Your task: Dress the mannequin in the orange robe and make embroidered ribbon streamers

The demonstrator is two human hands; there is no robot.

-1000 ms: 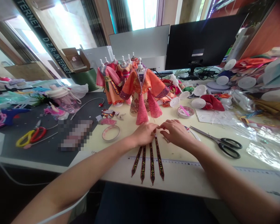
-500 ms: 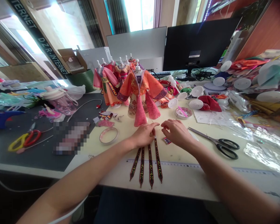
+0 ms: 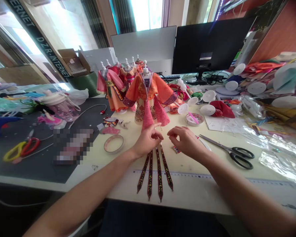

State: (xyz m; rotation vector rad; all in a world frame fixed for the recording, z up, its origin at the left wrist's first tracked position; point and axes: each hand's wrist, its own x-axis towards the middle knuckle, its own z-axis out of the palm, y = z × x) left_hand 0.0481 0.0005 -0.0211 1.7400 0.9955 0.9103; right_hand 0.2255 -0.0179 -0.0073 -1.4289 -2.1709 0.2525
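Observation:
Several narrow dark ribbons point(image 3: 159, 174) with yellow-green patterns and pointed lower ends lie fanned out towards the table's front edge. My left hand point(image 3: 147, 140) is over their upper ends, fingers curled and closed. Just below its fingertips is the pale upper tip of the rightmost ribbon; whether they grip it is unclear. Across a small gap, my right hand point(image 3: 186, 140) has thumb and fingers pinched together. Anything in that pinch is too small to make out. A small patterned piece point(image 3: 176, 149) lies partly beneath the right hand.
A doll-sized orange robe point(image 3: 148, 89) on a stand is right behind my hands, with more dressed stands beyond. Black-handled scissors point(image 3: 233, 152) lie to the right. A ruler point(image 3: 199, 176) runs along the front. A tape roll point(image 3: 113, 144) and red-yellow snips point(image 3: 23, 148) are left.
My left hand has shifted slightly left, its fingers lifting a little off the ribbons. The rightmost ribbon slants more, its top further left. My right hand stays pinched, slightly left.

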